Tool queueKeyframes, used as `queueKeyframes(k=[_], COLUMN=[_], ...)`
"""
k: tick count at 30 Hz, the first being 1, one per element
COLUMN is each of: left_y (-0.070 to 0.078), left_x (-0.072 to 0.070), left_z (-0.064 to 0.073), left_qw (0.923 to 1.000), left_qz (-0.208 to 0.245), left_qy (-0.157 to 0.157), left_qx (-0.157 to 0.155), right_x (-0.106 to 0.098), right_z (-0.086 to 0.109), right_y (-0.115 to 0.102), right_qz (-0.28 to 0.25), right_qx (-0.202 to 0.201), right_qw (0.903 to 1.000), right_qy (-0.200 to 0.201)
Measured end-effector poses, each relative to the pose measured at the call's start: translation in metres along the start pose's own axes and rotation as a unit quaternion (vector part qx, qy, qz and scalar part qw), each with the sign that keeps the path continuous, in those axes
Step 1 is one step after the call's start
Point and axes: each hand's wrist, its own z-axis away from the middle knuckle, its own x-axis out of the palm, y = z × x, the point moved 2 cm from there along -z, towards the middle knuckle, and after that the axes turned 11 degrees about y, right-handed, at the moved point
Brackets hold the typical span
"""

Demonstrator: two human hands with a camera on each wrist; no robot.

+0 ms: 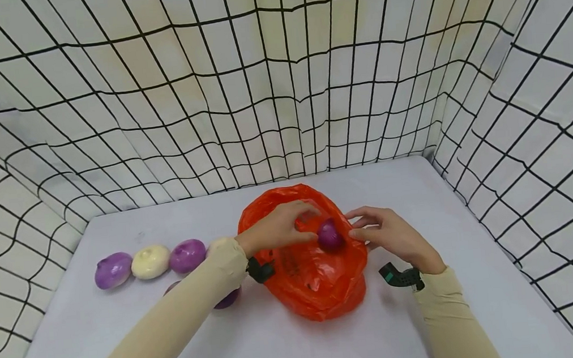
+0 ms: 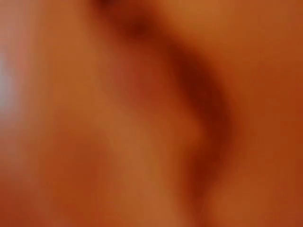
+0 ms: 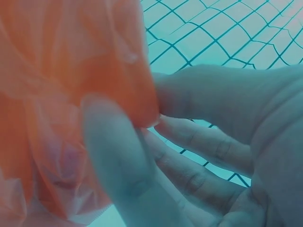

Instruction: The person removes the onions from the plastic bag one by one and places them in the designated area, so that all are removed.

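A red plastic bag (image 1: 298, 309) stands on the table with its mouth spread wide. Inside, toward the right, is a dark purple onion (image 1: 330, 235). My left hand (image 1: 282, 225) reaches over the rim into the bag, fingers bent and thumb apart, its thumb tip right beside the onion. At the right rim, my right hand (image 1: 387, 232) pinches the bag's edge. The right wrist view shows the bag (image 3: 71, 118) between the right hand's fingers (image 3: 118, 146). Everything in the left wrist view is an orange blur.
To the left a row holds a purple onion (image 1: 113, 270), a cream onion (image 1: 150, 262) and another purple onion (image 1: 187, 256). A dark purple onion (image 1: 227, 299) peeks out from behind the left sleeve (image 1: 176, 319), which hides more. Black netting (image 1: 269, 98) borders the white table (image 1: 302, 354).
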Motion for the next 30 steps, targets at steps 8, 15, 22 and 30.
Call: queueKeyframes(k=[8,15,22,30], left_y=[-0.002,-0.008,-0.01,-0.011], left_x=[0.017,0.034,0.043,0.053], left_z=[-0.017,-0.025,-0.028,-0.032], left_qw=[0.9996,0.9993,0.9978,0.9962], left_qz=[-0.009,0.002,0.018,0.043], left_qy=[-0.024,-0.027,-0.016,-0.013], left_qx=[-0.006,-0.025,-0.062,-0.074], right_x=[-0.004,-0.005,-0.007,-0.009], right_z=[-0.001,-0.001,-0.002,-0.001], right_y=[0.001,0.002,0.004,0.003], right_qz=[-0.007,-0.016,-0.019,-0.026], right_qx=[-0.002,-0.002,-0.005,0.0], right_qw=[1.0,0.9999,0.9998,0.9997], right_qy=[0.002,0.002,0.001,0.001])
